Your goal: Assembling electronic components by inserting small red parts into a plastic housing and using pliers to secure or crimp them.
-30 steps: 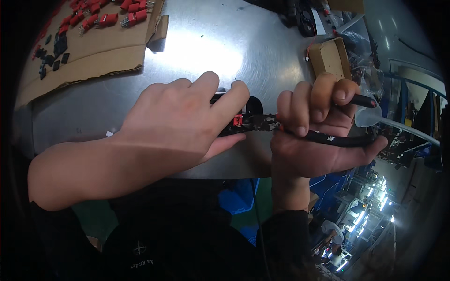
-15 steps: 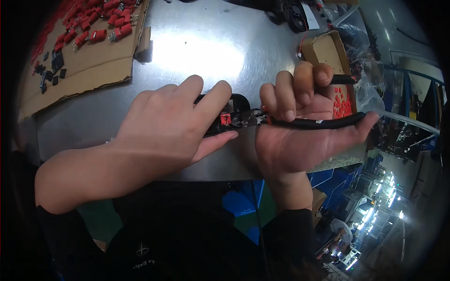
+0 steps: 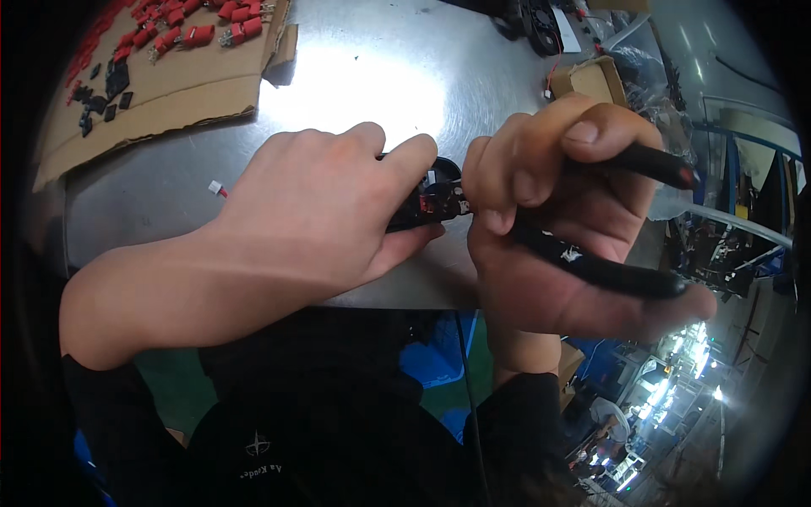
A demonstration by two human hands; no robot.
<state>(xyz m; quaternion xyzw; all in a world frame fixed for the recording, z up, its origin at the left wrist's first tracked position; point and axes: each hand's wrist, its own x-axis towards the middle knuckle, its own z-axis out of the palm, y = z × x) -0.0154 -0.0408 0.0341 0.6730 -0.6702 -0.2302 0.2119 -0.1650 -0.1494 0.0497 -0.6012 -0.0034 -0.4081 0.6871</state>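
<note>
My left hand [image 3: 325,198] is closed around a black plastic housing [image 3: 443,173], its thumb below and fingers above. Inside the housing sit small red and black parts, mostly hidden by my fingers. My right hand [image 3: 549,228] grips pliers with black-sleeved handles [image 3: 600,262]; the handles stand spread apart. The jaws of the pliers reach into the right end of the housing, where their tips are hard to make out. Beside my left wrist lies a small white connector [image 3: 216,187] on a red wire.
Cardboard [image 3: 177,127] at the far left carries many red cylindrical parts [image 3: 198,35] and small black pieces [image 3: 117,80]. A cardboard box [image 3: 589,82] and clear plastic bags stand at the right. Under both hands is a metal table [image 3: 355,93]; a black fan-like part [image 3: 541,29] lies at its back.
My right hand has lifted and turned, and the plier handles have spread wider. My left hand and the housing have shifted slightly right. The white connector has come into sight.
</note>
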